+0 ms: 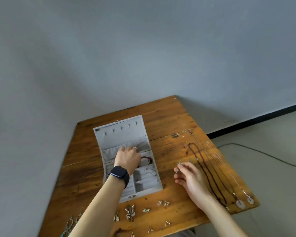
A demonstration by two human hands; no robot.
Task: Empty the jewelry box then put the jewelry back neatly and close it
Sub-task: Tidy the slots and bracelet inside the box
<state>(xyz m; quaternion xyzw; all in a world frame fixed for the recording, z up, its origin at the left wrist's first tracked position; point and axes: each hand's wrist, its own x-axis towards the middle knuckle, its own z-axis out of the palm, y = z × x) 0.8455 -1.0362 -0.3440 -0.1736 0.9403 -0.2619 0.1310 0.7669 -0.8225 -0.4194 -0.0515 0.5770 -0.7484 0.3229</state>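
**Near table edge.** Small silver earrings [130, 213] in loose rows, with teal drop earrings [71, 224] at the left corner. They are laid in pairs, probably so the sets stay matched.

**Right hand** [190, 179]. Raised just above the brown plank table [169, 117], thumb and fingers pinched on a small silver earring [178, 167]. Likely in transit between table and box; which way, I cannot judge.

**Left hand** [127, 157]. Black smartwatch [119, 175] on the wrist, a ring on one finger. It reaches over the open grey velvet jewelry box [143, 186], which stands mid-table, left of centre. The fingers sit at the rim of the gathered pocket in the raised lid [121, 134]; whether they grip anything I cannot tell.

**Box contents.** A red bead bracelet [146, 158] and a silver chain bracelet [149, 171], each in its own compartment, so the task looks only partly done.

**Right of the box.** A dark red bead necklace [205, 170] and thin silver chains with pale disc pendants [240, 203], drawn out straight, presumably against tangling.

**Beyond.** Grey wall [143, 48]; a dark cable [263, 154] on the floor.

**Writing.** None legible; the watch face is dark.
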